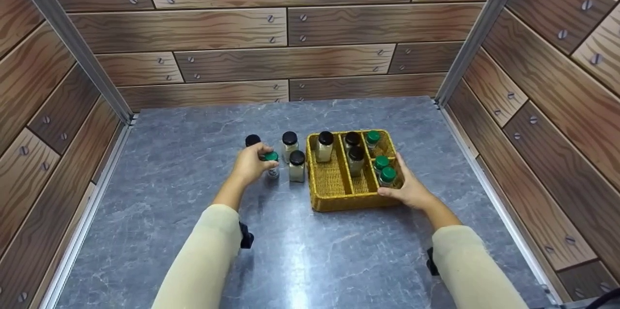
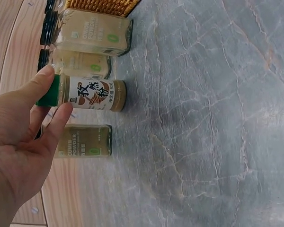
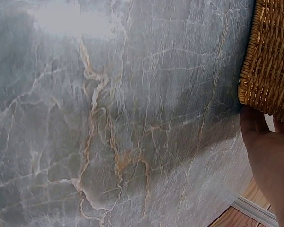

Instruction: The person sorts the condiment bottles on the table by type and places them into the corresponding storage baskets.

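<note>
Green-capped jar (image 2: 91,93) pinched in left fingers (image 2: 38,85), right fingers (image 1: 390,193) gripping basket (image 1: 346,203); low three-o'clock swing could topple black-capped jar (image 1: 297,168)!

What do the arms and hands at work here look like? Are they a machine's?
No, they are a person's. The left hand and right hand are bare, without gloves. The left sleeve and right sleeve are pale cream-yellow, without visible markings, and end short of the hands. A small black device shows beside each sleeve's end.
</note>
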